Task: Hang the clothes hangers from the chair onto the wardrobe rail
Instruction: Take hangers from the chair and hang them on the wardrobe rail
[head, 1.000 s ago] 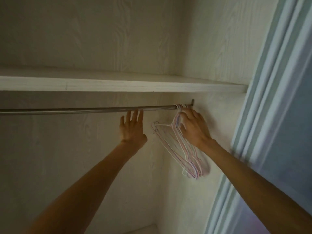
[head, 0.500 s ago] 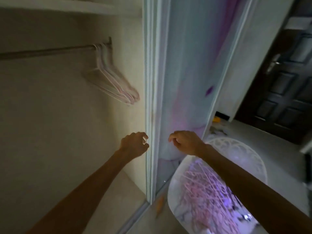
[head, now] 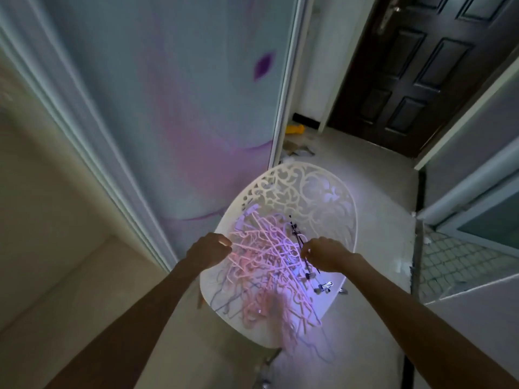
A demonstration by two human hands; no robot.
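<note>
A white chair (head: 314, 189) with a cut-out patterned back stands on the floor beside the wardrobe. Its seat holds a tangled pile of several pink and pale purple hangers (head: 266, 265), plus a dark clip hanger (head: 296, 235) on the right side. My left hand (head: 209, 249) is at the pile's left edge, fingers curled against a pink hanger. My right hand (head: 323, 252) is at the pile's right side, fingertips curled next to the dark clip hanger. Whether either hand holds a hanger is unclear. The wardrobe rail is out of view.
The wardrobe's sliding door (head: 174, 108), pale with purple patches, stands just behind the chair, and the open wardrobe interior (head: 42, 220) is at the left. A dark panelled door (head: 415, 80) is at the upper right. A yellow object (head: 295, 130) and scraps lie on the floor behind the chair.
My view swung from the rail with its hung hangers down to the chair. Both hands dropped from the rail and came down onto the pile of hangers.
</note>
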